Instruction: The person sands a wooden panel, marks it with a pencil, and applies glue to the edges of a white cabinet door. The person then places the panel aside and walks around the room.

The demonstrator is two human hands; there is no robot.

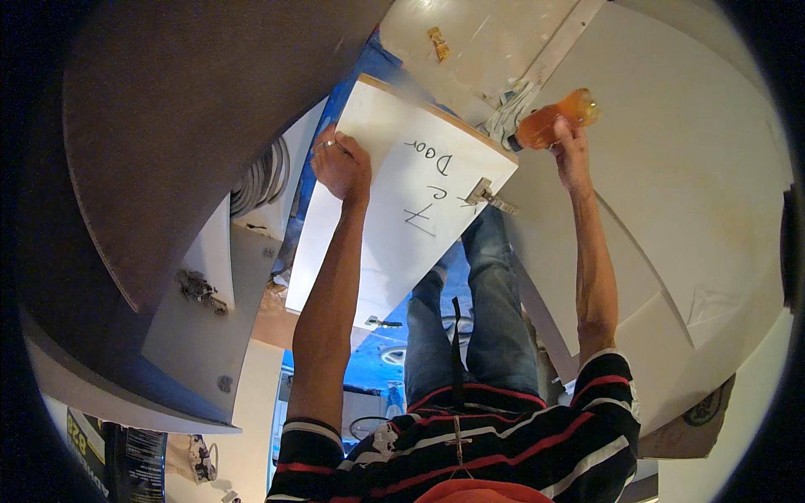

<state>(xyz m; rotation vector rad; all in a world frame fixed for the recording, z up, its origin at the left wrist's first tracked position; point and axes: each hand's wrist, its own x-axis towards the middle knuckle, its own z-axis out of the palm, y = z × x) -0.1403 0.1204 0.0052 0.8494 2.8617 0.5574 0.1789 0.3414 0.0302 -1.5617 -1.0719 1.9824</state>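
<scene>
The white panel (390, 193) lies in front of the person, above the legs (499, 293), its brown-edged far end turned away. Handwritten dark marks (432, 193) stand on its face, toward the right side. One metal hinge (480, 193) is fixed on the right edge, near the far right corner; a second metal hinge (381, 323) sits at the near right corner.

The left hand (342, 165), wearing a ring (327, 143), grips the panel's left edge near the far left corner, fingers curled. The right hand (572, 155) is closed around an orange bottle (549, 124), held tilted, its dark tip (515, 143) just beside the far right corner; contact cannot be determined. Loose pale cords (508, 113) lie beyond that corner. Coiled grey hose (262, 180) is left of the panel.
</scene>
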